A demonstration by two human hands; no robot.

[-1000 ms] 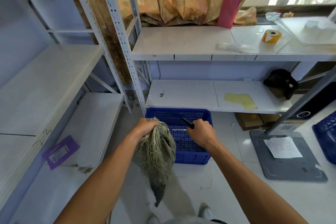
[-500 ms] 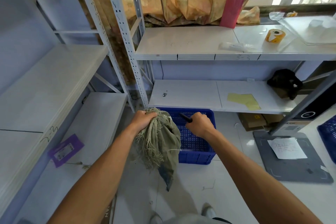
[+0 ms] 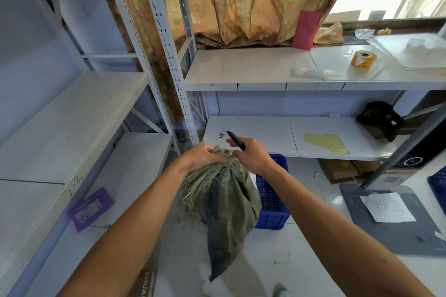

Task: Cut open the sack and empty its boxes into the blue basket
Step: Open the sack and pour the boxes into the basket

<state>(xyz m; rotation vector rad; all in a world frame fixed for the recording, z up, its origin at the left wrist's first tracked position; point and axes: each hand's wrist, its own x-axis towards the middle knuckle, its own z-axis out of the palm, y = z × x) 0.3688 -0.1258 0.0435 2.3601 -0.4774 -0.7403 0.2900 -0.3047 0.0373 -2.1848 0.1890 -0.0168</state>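
Note:
A grey-green woven sack with a frayed, bunched top hangs limp in front of me. My left hand grips the gathered top from the left. My right hand is closed on a black knife whose end points up and left; this hand also touches the sack's top from the right. The blue basket stands on the floor behind the sack, mostly hidden by it. No boxes are visible.
White metal shelving surrounds me: a shelf just behind my hands holds yellow paper and a black object. A tape roll sits higher up. A purple card lies left, a grey mat and another blue basket right.
Both hands have lifted the sack higher and come together at its top. The sack now covers most of the blue basket, and the view has tilted upward.

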